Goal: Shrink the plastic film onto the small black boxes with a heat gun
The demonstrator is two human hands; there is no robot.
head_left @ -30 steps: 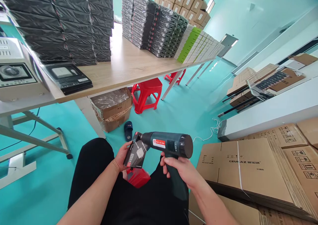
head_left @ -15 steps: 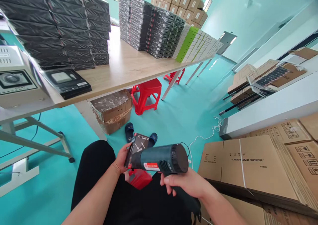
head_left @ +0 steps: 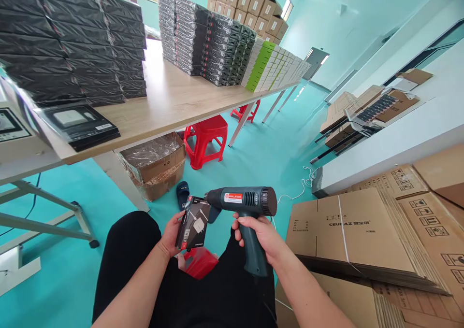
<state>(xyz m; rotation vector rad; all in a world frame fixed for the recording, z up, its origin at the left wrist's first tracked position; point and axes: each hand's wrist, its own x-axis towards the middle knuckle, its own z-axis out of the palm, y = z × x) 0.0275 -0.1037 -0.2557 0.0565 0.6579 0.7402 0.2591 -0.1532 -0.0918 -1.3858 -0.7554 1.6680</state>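
Observation:
My left hand (head_left: 171, 235) is closed around the left edge of a small black charger box (head_left: 195, 223), whose printed face shows a white charger and cable. In my right hand (head_left: 258, 232) is a dark green heat gun (head_left: 241, 200) with a red and white label, gripped by its handle. Its nozzle points left, at the upper right corner of the box; whether they touch I cannot tell. Beneath the box, between my knees, part of a red stool seat (head_left: 201, 264) shows.
A long table (head_left: 170, 96) carries stacks of film-wrapped black boxes (head_left: 76, 48) and white boxes (head_left: 279, 62). Under it are an open carton (head_left: 159, 166) and a red stool (head_left: 207, 139). Flattened cartons (head_left: 348, 231) are piled at my right. A slipper (head_left: 183, 195) lies on the floor.
The heat gun has risen and its nozzle has moved from in front of the box to its upper right corner. The box face is now more exposed. My view has shifted slightly right.

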